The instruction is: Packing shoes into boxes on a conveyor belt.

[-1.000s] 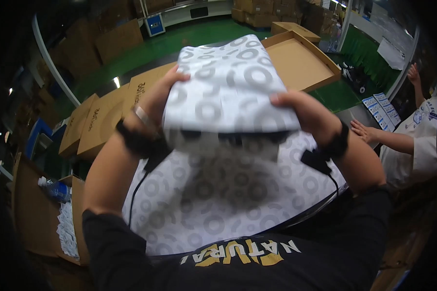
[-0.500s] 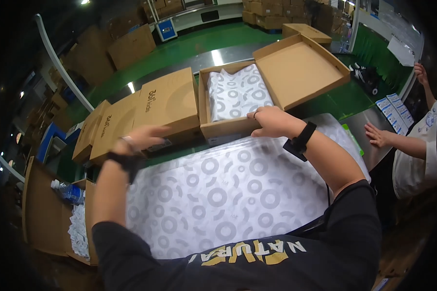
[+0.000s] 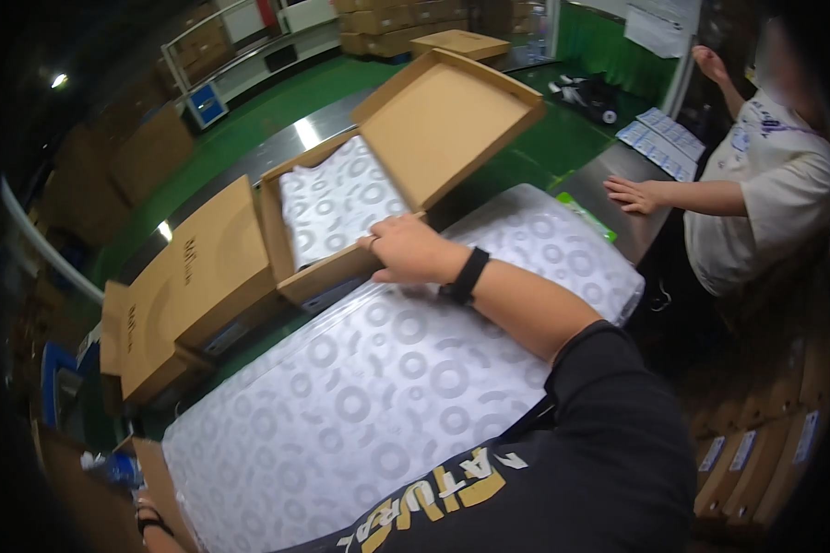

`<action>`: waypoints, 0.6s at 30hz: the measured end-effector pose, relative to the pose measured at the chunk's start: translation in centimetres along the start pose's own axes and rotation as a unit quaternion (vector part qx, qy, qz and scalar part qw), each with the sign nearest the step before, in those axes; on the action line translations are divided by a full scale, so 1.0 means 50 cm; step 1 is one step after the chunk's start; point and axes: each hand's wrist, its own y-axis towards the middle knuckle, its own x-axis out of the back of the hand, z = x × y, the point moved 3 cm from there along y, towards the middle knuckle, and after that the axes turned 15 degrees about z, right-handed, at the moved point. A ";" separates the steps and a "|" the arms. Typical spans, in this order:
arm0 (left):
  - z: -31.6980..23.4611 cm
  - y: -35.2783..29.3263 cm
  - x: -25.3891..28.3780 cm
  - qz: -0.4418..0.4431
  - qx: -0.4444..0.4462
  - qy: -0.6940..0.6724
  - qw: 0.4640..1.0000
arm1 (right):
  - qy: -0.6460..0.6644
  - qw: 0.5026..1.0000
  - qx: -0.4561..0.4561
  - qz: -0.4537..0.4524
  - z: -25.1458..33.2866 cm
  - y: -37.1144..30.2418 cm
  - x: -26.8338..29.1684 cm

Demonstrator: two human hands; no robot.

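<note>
My right hand [image 3: 413, 249] grips the near right wall of an open cardboard box [image 3: 321, 284], fingers over the rim and thumb outside. Inside that box lies grey-patterned white wrapping paper [image 3: 337, 201], covering whatever is beneath it. The box's lid [image 3: 456, 120] is folded back to the far right. At the lower left my left hand [image 3: 145, 504] reaches into a cardboard box [image 3: 161, 475] beside the table; its fingers are dark and mostly hidden. Between my arms spreads a large stack of the same patterned paper [image 3: 378, 396] under clear plastic.
Closed cardboard boxes [image 3: 217, 253] stand left of the open one. A water bottle [image 3: 120, 470] is by my left hand. On the right a co-worker [image 3: 747, 198] stands near label sheets [image 3: 664, 143] and black shoes [image 3: 586, 97]. Cartons [image 3: 756, 461] fill the lower right.
My left hand has swung from beside the closed boxes down to the lower-left box. The right hand stays at the open box's wall. My view has turned right.
</note>
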 end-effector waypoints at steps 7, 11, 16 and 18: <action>-0.066 0.155 0.108 -0.094 -0.045 -0.092 0.990 | 0.004 1.000 0.004 -0.013 -0.019 -0.021 -0.005; -0.041 0.180 0.197 -0.143 -0.040 -0.130 0.980 | 0.005 1.000 0.010 -0.011 -0.020 -0.022 -0.008; 0.025 0.135 0.220 -0.191 0.003 -0.196 0.962 | 0.182 0.973 -0.006 -0.139 -0.010 -0.007 0.023; 0.066 0.072 0.181 -0.201 0.037 -0.227 0.952 | 0.183 0.971 0.011 -0.151 -0.010 -0.017 0.029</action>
